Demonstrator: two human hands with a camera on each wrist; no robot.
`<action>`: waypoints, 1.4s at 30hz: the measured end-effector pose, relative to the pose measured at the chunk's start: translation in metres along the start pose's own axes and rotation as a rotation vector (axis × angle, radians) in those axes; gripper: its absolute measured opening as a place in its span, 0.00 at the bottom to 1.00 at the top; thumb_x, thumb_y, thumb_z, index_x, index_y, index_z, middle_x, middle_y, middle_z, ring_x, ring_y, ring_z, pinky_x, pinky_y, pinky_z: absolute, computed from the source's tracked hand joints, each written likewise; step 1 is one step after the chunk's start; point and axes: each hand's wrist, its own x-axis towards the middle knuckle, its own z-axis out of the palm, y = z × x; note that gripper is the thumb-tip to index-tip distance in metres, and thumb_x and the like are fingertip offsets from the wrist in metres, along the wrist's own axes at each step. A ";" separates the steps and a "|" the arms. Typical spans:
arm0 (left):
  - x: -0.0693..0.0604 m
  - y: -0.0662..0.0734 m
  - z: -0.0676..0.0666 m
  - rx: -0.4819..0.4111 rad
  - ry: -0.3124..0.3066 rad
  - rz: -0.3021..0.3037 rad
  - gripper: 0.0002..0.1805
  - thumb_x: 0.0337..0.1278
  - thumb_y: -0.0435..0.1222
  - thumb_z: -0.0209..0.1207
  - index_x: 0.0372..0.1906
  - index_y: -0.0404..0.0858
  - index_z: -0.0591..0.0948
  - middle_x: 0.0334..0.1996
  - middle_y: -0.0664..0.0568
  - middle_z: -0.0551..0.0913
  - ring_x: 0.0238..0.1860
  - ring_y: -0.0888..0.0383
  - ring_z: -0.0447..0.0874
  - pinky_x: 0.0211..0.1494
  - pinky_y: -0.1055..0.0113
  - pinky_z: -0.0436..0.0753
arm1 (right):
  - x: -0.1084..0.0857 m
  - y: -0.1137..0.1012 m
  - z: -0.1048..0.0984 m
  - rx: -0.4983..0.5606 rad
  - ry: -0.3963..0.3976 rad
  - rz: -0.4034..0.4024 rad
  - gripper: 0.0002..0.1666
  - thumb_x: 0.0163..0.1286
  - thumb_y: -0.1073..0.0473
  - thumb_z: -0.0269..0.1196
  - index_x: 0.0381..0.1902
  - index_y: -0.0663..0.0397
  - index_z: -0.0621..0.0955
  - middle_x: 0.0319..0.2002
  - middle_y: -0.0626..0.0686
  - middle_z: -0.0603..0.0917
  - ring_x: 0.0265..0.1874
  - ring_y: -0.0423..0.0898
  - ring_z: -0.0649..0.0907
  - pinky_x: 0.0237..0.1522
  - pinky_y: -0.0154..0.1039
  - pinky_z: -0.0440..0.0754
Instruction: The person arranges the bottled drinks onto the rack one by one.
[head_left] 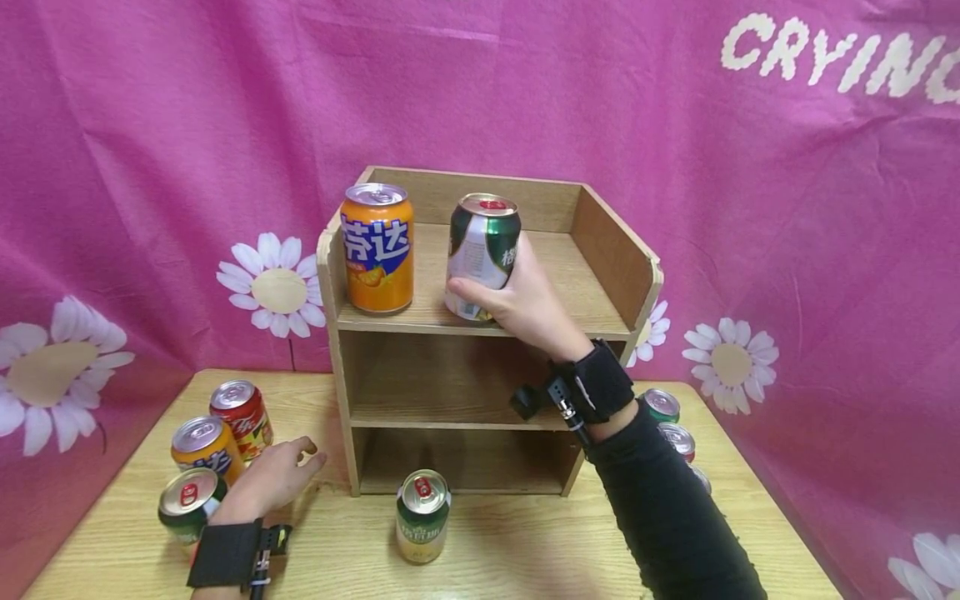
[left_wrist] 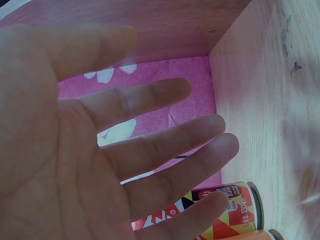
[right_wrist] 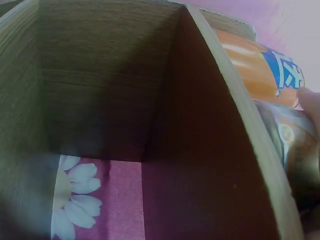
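My right hand point(head_left: 521, 296) grips a green and white can point(head_left: 480, 250) with a red pull tab, upright at the front of the wooden shelf's point(head_left: 480, 327) top level. To its left, with a gap between, stands an orange soda can point(head_left: 377, 258). In the right wrist view, part of the gripped can point(right_wrist: 295, 145) shows beside the orange can point(right_wrist: 260, 67). My left hand point(head_left: 273, 479) is held over the table at the left, near a red can point(head_left: 242, 417); its fingers are spread and hold nothing in the left wrist view.
A green and gold can point(head_left: 422, 517) stands in front of the shelf. At the left are another orange can point(head_left: 206, 447) and a green can point(head_left: 191, 500). Several cans, including a green one point(head_left: 662, 405), stand right of the shelf. A pink cloth point(head_left: 187, 167) hangs behind.
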 end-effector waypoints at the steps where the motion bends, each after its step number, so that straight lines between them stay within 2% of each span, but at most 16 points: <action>1: 0.000 0.000 0.000 0.000 -0.002 0.003 0.21 0.66 0.42 0.51 0.51 0.27 0.76 0.45 0.35 0.80 0.46 0.38 0.79 0.47 0.44 0.75 | 0.000 0.000 0.000 0.008 -0.007 0.004 0.41 0.55 0.61 0.71 0.63 0.55 0.63 0.49 0.55 0.78 0.46 0.47 0.79 0.52 0.40 0.75; 5: -0.001 0.000 0.000 0.001 -0.004 0.015 0.21 0.66 0.43 0.51 0.51 0.27 0.76 0.46 0.34 0.80 0.47 0.37 0.78 0.48 0.43 0.75 | -0.001 -0.001 -0.002 0.043 -0.040 0.036 0.42 0.55 0.61 0.72 0.63 0.52 0.63 0.51 0.54 0.78 0.49 0.46 0.78 0.54 0.40 0.74; 11: 0.000 -0.001 0.001 0.003 -0.011 0.009 0.22 0.66 0.43 0.51 0.51 0.27 0.76 0.46 0.35 0.81 0.47 0.39 0.79 0.48 0.44 0.75 | -0.005 -0.002 -0.006 0.122 -0.080 0.104 0.43 0.52 0.67 0.71 0.64 0.55 0.63 0.53 0.56 0.76 0.51 0.48 0.77 0.57 0.41 0.71; 14: 0.000 -0.001 0.002 0.005 -0.013 0.005 0.22 0.66 0.43 0.51 0.51 0.27 0.76 0.46 0.35 0.81 0.47 0.39 0.79 0.48 0.44 0.75 | -0.006 -0.002 -0.007 0.126 -0.085 0.104 0.43 0.52 0.68 0.70 0.64 0.56 0.63 0.53 0.57 0.75 0.51 0.49 0.76 0.57 0.42 0.71; 22: -0.001 -0.001 0.002 -0.011 -0.034 -0.020 0.21 0.67 0.42 0.50 0.52 0.27 0.76 0.46 0.34 0.80 0.48 0.38 0.78 0.48 0.43 0.75 | -0.009 -0.001 -0.003 0.076 -0.044 0.100 0.44 0.52 0.65 0.71 0.64 0.55 0.62 0.54 0.55 0.75 0.52 0.47 0.76 0.57 0.42 0.70; 30: -0.001 0.000 0.000 -0.003 -0.015 -0.003 0.21 0.66 0.42 0.51 0.51 0.28 0.76 0.46 0.35 0.80 0.48 0.38 0.78 0.48 0.43 0.75 | -0.009 -0.001 0.000 0.016 0.023 0.085 0.47 0.49 0.62 0.74 0.63 0.55 0.62 0.52 0.55 0.76 0.49 0.47 0.77 0.55 0.41 0.72; 37: 0.000 -0.001 0.000 -0.002 -0.023 -0.003 0.21 0.67 0.42 0.50 0.51 0.27 0.76 0.46 0.34 0.80 0.48 0.38 0.78 0.48 0.43 0.74 | -0.008 -0.002 0.004 -0.120 0.074 0.067 0.47 0.48 0.55 0.76 0.61 0.56 0.63 0.49 0.53 0.77 0.46 0.45 0.77 0.52 0.40 0.73; 39: 0.000 -0.002 0.001 0.001 -0.020 0.002 0.21 0.67 0.42 0.50 0.51 0.27 0.76 0.46 0.34 0.80 0.47 0.38 0.78 0.48 0.43 0.75 | -0.009 -0.002 0.003 -0.119 0.074 0.078 0.47 0.48 0.54 0.76 0.61 0.56 0.63 0.50 0.53 0.76 0.46 0.45 0.77 0.52 0.40 0.73; 42: 0.000 -0.002 0.001 0.002 -0.017 0.002 0.21 0.66 0.42 0.51 0.50 0.28 0.76 0.45 0.35 0.81 0.47 0.39 0.79 0.48 0.43 0.75 | -0.010 -0.003 0.001 -0.045 0.051 0.111 0.46 0.51 0.57 0.74 0.62 0.56 0.61 0.52 0.55 0.74 0.49 0.46 0.76 0.54 0.41 0.71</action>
